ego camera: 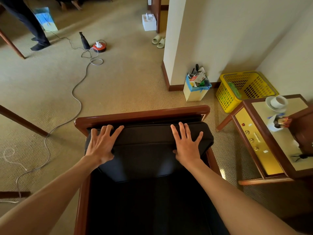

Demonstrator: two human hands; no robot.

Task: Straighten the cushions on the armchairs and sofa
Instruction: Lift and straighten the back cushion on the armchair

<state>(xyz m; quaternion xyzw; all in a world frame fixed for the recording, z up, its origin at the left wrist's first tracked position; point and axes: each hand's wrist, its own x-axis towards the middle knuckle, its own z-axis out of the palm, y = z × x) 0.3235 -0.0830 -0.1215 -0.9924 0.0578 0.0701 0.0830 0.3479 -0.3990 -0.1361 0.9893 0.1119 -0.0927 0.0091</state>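
Back cushion (149, 133) pressed square on wooden armchair (142, 114).
Left hand (101, 146) and right hand (186, 145) lie flat, fingers spread, gripping nothing, apparently seating it against the frame.

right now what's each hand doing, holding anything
Left hand: open, fingers spread, pressed flat on the back cushion, gripping nothing.
Right hand: open, flat on the same cushion, gripping nothing.

Our two bare arms and hands

We see our left hand (101, 145) and right hand (187, 145) uncovered, with no rings, watch or bracelet on fingers or wrists; both forearms are bare too, no sleeve showing anywhere along them up to the frame's edge.
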